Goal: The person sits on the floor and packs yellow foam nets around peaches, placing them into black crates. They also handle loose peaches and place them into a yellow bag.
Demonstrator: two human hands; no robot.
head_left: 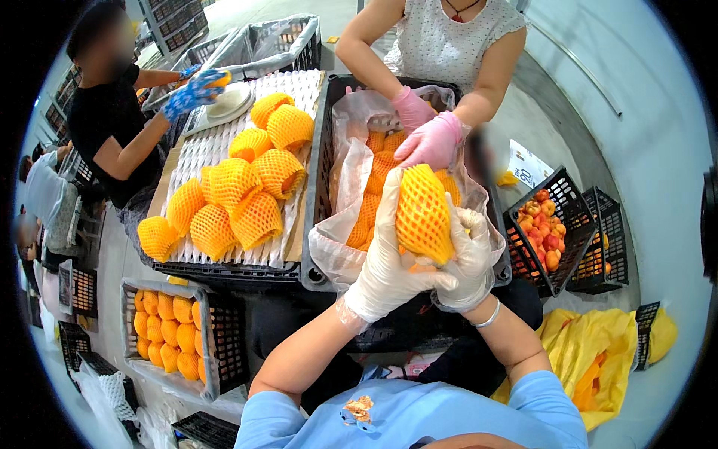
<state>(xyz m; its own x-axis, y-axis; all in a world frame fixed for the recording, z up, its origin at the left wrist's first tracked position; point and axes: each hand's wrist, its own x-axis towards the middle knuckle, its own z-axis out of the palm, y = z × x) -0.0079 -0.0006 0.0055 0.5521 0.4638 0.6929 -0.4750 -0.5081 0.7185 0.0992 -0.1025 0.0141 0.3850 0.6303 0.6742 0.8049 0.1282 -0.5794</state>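
Between my gloved hands, a fruit in a yellow foam net sleeve (424, 216) is held up above a black crate (318, 168). My left hand (384, 264) grips it from the left side, thumb beneath. On its right side my right hand (468, 252) presses with bent fingers. Both wear thin whitish gloves. Inside the crate, a clear plastic liner (353, 163) surrounds several fruits in orange-yellow foam nets (367, 216). A co-worker's pink-gloved hands (429, 132) reach into the crate's far part, just beyond the held fruit.
Netted pieces (235, 185) pile on a white foam sheet (190, 168) at left, near a scale (227, 106). A person in blue-patterned gloves (190, 95) works behind. A packed crate (168, 331) sits lower left. Right are a crate of bare peach-like fruit (541, 230) and a yellow bag (594, 348).
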